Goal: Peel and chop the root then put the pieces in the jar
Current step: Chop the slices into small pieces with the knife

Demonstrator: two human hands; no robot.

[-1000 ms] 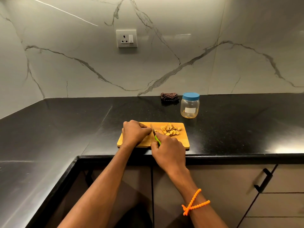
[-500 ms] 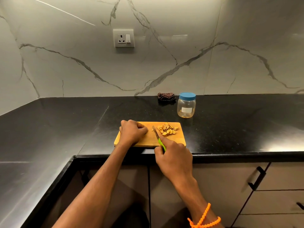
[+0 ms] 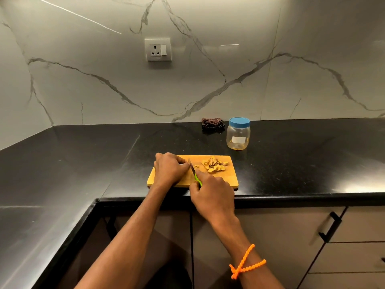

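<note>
A wooden cutting board (image 3: 229,180) lies at the front edge of the black counter. My left hand (image 3: 169,167) sits curled on the board's left half, its fingers closed over the root, which is hidden under them. My right hand (image 3: 212,195) grips a small knife (image 3: 192,168) by its green handle, the blade pointing away and lying right against my left fingertips. A pile of yellow cut slices (image 3: 214,164) rests on the board's right half. The clear jar (image 3: 238,134) with a blue lid stands behind the board, lid on.
A folded dark cloth (image 3: 212,123) lies by the wall, left of the jar. The marble backsplash carries a wall socket (image 3: 158,50). Cabinet doors with a black handle (image 3: 331,227) sit below the counter edge.
My view shifted slightly. The knife blade moved left, away from the slice pile, and now lies against my left fingers. Both hands stay on the board.
</note>
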